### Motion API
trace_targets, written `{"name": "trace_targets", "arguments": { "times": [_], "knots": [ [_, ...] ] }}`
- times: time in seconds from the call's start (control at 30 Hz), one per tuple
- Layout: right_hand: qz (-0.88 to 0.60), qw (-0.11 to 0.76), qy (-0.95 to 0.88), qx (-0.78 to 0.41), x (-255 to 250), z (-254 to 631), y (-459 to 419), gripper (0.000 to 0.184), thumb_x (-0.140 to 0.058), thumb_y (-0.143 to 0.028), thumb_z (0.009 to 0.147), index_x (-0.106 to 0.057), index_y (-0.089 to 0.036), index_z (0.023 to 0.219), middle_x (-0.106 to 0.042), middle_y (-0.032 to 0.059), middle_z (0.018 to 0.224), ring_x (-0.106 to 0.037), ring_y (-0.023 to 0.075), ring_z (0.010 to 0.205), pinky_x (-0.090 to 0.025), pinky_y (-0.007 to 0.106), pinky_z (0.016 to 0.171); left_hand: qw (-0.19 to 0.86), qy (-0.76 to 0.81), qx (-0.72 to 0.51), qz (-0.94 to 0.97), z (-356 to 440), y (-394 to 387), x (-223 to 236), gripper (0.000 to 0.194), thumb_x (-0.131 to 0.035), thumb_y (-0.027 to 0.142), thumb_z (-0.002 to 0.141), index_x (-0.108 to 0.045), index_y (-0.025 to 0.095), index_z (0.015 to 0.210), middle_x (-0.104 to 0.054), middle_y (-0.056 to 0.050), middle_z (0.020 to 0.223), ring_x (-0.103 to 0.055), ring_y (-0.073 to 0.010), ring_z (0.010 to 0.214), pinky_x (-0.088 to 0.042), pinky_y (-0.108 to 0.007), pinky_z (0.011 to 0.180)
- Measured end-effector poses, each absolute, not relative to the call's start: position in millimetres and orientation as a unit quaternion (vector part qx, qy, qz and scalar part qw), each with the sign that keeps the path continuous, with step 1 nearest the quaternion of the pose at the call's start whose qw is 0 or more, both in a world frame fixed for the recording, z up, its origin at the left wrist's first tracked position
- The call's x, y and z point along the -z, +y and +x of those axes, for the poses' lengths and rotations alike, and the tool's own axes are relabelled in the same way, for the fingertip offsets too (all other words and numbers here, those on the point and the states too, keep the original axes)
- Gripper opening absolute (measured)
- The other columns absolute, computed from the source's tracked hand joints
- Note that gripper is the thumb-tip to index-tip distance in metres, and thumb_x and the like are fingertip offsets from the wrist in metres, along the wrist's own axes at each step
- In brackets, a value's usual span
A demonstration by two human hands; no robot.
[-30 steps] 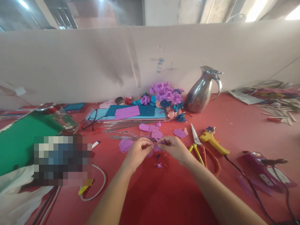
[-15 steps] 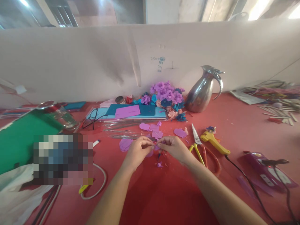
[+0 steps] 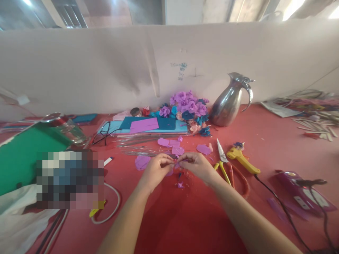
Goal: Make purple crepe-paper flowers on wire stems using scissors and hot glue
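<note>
My left hand (image 3: 159,169) and my right hand (image 3: 196,165) meet over the middle of the red table, fingertips pinched together. Between them is a small purple paper petal (image 3: 177,164), mostly hidden by the fingers. Cut purple petals (image 3: 142,162) lie just left of my left hand, and more purple paper pieces (image 3: 177,150) are scattered beyond the fingertips. A purple scrap (image 3: 180,185) rests on the table below the hands. Beside my right hand, pliers with yellow handles (image 3: 222,155) lie next to a yellow glue gun (image 3: 243,160).
Thin wires (image 3: 143,151) and stacked coloured paper (image 3: 164,123) lie beyond the hands, with glasses (image 3: 106,134) at their left. A bunch of paper flowers (image 3: 189,104) and a metal jug (image 3: 229,100) stand by the partition. A purple power strip (image 3: 304,194) with cords is at right, a glass jar (image 3: 66,128) at left.
Both hands stay nearly in place, with only slight finger movement around the purple petal. The other things on the table have not moved.
</note>
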State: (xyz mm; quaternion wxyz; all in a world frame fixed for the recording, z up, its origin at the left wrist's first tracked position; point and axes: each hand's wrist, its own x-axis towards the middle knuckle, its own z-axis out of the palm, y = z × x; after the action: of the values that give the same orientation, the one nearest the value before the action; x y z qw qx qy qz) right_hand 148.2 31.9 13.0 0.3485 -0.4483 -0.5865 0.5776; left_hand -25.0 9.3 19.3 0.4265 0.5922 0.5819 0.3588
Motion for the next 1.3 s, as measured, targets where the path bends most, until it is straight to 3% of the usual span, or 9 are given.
{"name": "trace_targets", "arguments": {
  "times": [0.23,0.5,0.87,1.3],
  "knots": [
    [-0.452,0.301,-0.59,-0.597,-16.3,148.8,30.8,0.013,-0.057,-0.025,0.074,-0.067,-0.017,0.075,-0.068,0.0001,0.063,-0.064,0.0134,0.061,-0.047,0.025,0.062,0.416,0.584,-0.372,0.59,-27.8,10.4,-12.5,0.009,-0.065,0.024,0.069,-0.074,0.021,0.069,-0.063,-0.006,0.093,-0.06,-0.0188,0.083,-0.044,-0.032,0.077],
    [-0.468,0.285,-0.64,-0.539,-14.7,150.1,31.7,0.013,-0.054,-0.017,0.073,-0.066,-0.018,0.075,-0.064,-0.0026,0.057,-0.06,0.0117,0.055,-0.043,0.021,0.055,0.403,0.565,-0.349,0.629,-25.7,9.4,-14.5,0.012,-0.062,0.021,0.072,-0.074,0.021,0.07,-0.064,-0.005,0.093,-0.061,-0.0185,0.082,-0.046,-0.031,0.075],
    [-0.456,0.239,-0.687,-0.513,-11.8,153.0,32.6,0.015,-0.05,-0.019,0.077,-0.064,-0.018,0.074,-0.062,-0.0016,0.057,-0.057,0.0118,0.052,-0.042,0.022,0.052,0.399,0.584,-0.355,0.611,-27.6,10.1,-13.6,0.014,-0.063,0.015,0.068,-0.074,0.022,0.07,-0.063,-0.004,0.09,-0.06,-0.0178,0.081,-0.047,-0.031,0.073],
    [-0.45,0.267,-0.728,-0.442,-12.7,154.4,33.4,0.014,-0.052,-0.018,0.076,-0.066,-0.019,0.075,-0.065,-0.0018,0.066,-0.055,0.0118,0.059,-0.039,0.022,0.055,0.407,0.574,-0.356,0.614,-25.4,9.4,-17.3,0.011,-0.064,0.024,0.07,-0.074,0.022,0.068,-0.065,-0.005,0.092,-0.061,-0.0195,0.082,-0.046,-0.032,0.075]
  ]
}}
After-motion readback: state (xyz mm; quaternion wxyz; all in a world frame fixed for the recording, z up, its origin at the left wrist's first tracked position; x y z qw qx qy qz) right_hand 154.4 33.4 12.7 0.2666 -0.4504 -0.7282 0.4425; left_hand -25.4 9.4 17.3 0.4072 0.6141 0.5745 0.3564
